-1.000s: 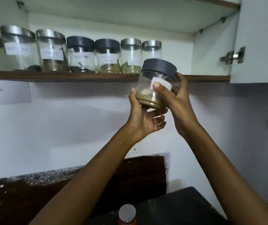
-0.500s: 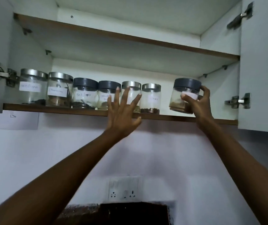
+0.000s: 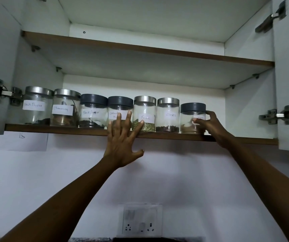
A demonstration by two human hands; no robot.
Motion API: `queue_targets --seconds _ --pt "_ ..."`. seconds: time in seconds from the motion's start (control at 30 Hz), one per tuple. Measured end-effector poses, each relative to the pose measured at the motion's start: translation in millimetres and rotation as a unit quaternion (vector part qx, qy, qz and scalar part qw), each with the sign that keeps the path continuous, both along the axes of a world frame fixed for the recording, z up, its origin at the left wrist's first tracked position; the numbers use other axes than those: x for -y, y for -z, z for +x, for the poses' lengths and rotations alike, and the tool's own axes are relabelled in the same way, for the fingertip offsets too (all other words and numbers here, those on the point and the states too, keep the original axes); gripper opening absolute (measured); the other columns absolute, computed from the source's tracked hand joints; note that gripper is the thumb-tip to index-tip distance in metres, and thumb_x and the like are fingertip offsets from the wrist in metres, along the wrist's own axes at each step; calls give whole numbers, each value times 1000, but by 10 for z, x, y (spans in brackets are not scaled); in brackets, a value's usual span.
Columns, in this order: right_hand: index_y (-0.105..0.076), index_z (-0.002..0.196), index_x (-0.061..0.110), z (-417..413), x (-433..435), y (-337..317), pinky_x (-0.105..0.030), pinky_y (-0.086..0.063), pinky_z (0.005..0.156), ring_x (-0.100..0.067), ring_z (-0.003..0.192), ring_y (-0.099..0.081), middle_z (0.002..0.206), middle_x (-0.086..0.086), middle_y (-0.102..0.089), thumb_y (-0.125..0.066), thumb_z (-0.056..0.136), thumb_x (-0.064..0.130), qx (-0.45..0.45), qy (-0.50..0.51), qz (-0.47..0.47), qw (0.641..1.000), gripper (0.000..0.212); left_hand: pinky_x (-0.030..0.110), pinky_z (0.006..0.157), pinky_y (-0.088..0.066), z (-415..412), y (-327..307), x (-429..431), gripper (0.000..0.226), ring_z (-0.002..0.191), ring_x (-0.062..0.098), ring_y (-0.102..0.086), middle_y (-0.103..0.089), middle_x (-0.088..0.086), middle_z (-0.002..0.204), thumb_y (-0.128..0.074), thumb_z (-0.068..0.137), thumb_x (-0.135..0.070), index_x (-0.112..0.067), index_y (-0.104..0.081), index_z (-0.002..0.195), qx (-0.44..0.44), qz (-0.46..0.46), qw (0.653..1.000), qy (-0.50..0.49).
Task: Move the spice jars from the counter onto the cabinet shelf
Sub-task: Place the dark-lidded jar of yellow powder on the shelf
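While the right hand [image 3: 210,124] grips the dark-lidded jar [image 3: 191,119], that jar stands upright on the cabinet shelf [image 3: 53,129], to the left of the palm and just beside the Cloves jar [image 3: 168,117]; the left hand [image 3: 122,142] is spread flat, fingers [image 3: 141,122] against the Fennel jar [image 3: 144,109]; letting go likely falls to the right, the nearer of the 2 hands.

- white wall [image 3: 201,180] below the left fingers [image 3: 127,120]; socket plate [image 3: 142,220] well below them
- paper sheet [image 3: 23,141] on wall, well left of them
- upper shelf [image 3: 140,48] above them; door hinge [image 3: 278,115] right of the right fingers [image 3: 212,115]
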State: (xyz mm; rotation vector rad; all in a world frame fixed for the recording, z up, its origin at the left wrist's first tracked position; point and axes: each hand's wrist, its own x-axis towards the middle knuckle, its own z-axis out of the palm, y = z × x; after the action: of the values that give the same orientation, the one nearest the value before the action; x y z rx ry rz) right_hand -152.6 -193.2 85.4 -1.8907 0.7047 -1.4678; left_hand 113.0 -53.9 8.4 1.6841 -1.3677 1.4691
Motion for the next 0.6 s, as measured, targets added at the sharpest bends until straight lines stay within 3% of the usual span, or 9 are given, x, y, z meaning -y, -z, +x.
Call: queue_targets --seconds 0.1,0.23,0.37,0.47,0.53,0.6 --pt "-33 135 20 107 31 53 -36 -47 85 -22 95 -56 108 -5 -56 -68 81 35 4 43 -21 999 66 55 108 4 -3 0 -6 95 142 39 1 -4 12 157 -39 64 -72 -35 -11 147 4 2 1000 -6" --pt "-34 133 21 226 14 88 -47 -44 98 -29 110 -55 119 -9 -57 -69 77 45 13 97 -33 995 70 54 108 6 8 -16 -4 96 141 39 2 -4 11 157 -37 63 -74 -36 -11 147 4 11 1000 -14" --pt "-31 137 18 244 -57 110 -50 -41 101 -34 118 -52 130 -14 -54 -68 77 48 -4 117 -34 993 77 59 107 -2 11 -20 -6 97 141 38 2 -8 14 157 -35 62 -74 -35 -9 147 -1 30 999 -14" --pt "-20 145 13 257 -208 162 -50 -31 109 -36 132 -34 145 -17 -35 -68 79 43 -8 163 -47 985 88 60 107 -1 -14 -36 -61 96 141 35 5 -6 16 157 -37 65 -71 -32 -6 147 -2 40 999 3" --pt "-26 144 10 290 -412 278 -49 -30 108 -37 132 -30 144 -18 -33 -66 82 35 31 230 -82 969 78 60 111 -2 -29 37 -166 90 142 35 2 -8 18 156 -45 70 -61 -29 -12 147 23 36 999 27" --pt "-43 132 8 371 -677 497 -49 -38 101 -35 121 -41 132 -18 -45 -61 84 28 77 261 -137 952 56 55 113 -11 -32 229 -305 71 141 34 -14 -24 17 153 -49 76 -40 -24 -31 142 89 33 993 72"
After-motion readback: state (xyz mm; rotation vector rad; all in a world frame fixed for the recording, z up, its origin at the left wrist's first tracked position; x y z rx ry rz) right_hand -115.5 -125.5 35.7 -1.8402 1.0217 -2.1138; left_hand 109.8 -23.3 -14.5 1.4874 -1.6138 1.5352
